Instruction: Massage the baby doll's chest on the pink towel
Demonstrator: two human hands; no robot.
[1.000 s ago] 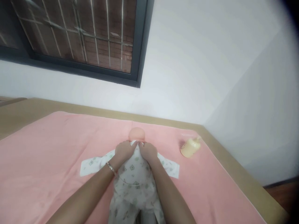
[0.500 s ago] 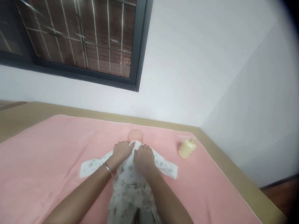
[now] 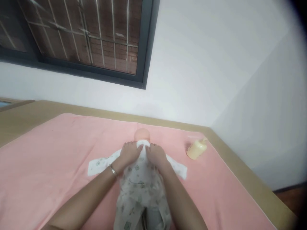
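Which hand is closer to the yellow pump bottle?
The right hand. It's left of the yellow pump bottle, not touching it; the left hand is farther left, beyond the right one.

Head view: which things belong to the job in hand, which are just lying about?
In use: left hand and right hand, both on the clothes; doll, head showing; mat, underneath.
Apparently lying about: bottle, on the mat, untouched.

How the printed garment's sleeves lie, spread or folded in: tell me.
Spread: the sleeves reach outward past the left hand and the right hand, over the pink sheet.
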